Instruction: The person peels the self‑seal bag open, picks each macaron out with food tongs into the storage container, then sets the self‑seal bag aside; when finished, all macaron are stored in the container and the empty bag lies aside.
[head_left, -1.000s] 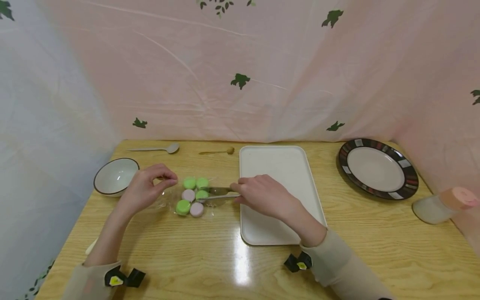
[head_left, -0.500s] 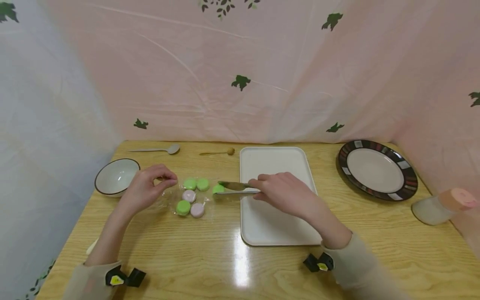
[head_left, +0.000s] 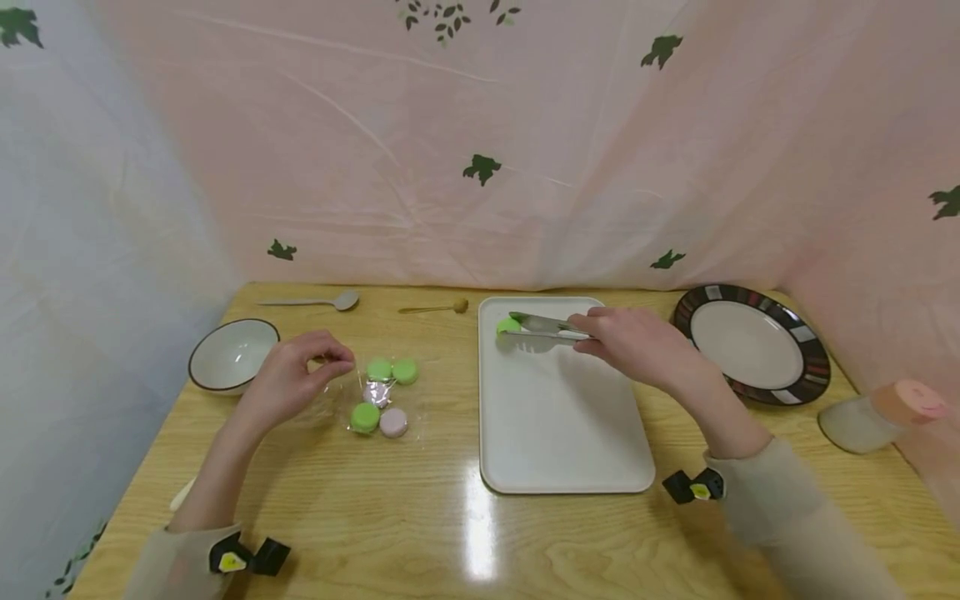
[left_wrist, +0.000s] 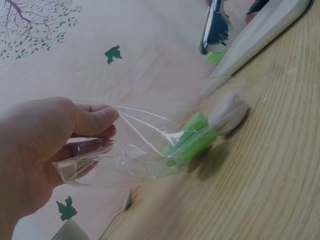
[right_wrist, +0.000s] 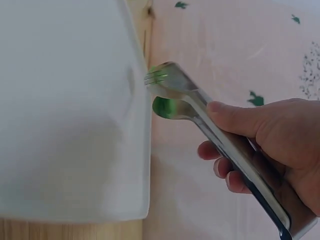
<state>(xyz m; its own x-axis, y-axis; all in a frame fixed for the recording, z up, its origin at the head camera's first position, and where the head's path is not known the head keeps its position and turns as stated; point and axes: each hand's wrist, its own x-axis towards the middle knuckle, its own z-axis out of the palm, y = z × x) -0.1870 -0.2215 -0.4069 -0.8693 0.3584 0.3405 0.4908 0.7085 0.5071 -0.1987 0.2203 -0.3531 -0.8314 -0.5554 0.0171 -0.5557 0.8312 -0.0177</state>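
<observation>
My right hand [head_left: 637, 346] grips metal tongs [head_left: 551, 327] over the far left corner of the white tray [head_left: 562, 425]. A green macaron [head_left: 507, 327] sits between the tong tips; whether it touches the tray I cannot tell. In the right wrist view, thumb and fingers wrap the tong arms [right_wrist: 220, 135]. Toward the left, my left hand [head_left: 296, 375] pinches the edge of a clear plastic bag [left_wrist: 135, 160] between thumb and fingers. Several green macarons [head_left: 365, 417] and pale pink macarons [head_left: 393, 422] lie in the bag on the wooden table.
Beside my left hand stands a white bowl [head_left: 232, 354] with a dark rim. A spoon [head_left: 345, 300] and a small gold-coloured utensil [head_left: 460, 306] lie along the back. To the right are a dark-rimmed plate [head_left: 742, 346] and a pink-topped jar [head_left: 862, 421].
The tongs have lifted one green macaron out of the bag and carried it right and away from me, over the tray. My left hand has stayed at the bag.
</observation>
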